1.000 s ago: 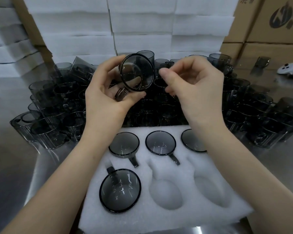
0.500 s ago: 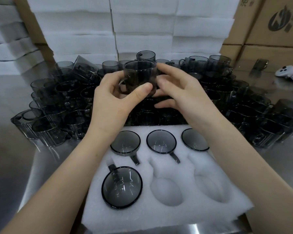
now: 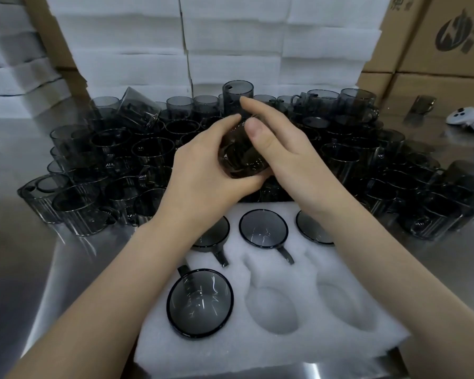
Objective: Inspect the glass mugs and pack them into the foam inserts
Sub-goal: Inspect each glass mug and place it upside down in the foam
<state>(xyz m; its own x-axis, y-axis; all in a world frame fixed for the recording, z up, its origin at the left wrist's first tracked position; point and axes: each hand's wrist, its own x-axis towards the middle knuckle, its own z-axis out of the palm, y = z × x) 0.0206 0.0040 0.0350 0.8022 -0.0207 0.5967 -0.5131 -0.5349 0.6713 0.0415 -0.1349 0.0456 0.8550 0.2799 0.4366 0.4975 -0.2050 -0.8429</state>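
In the near row of the white foam insert (image 3: pixel 298 348) two round pockets (image 3: pixel 271 307) are seen unfilled, middle and right, while farther off, above its far edge, the smoky grey glass mug (image 3: pixel 241 157) is clasped by the left hand (image 3: pixel 203 179) and the right hand (image 3: pixel 282 154) — seemingly tilted.

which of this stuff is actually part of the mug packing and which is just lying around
Part of the job:
- held mug, gripped by left hand and right hand
- foam insert with four packed mugs
- pile of loose mugs
- stacked foam sheets

Just lying about:
- white controller
- cardboard boxes
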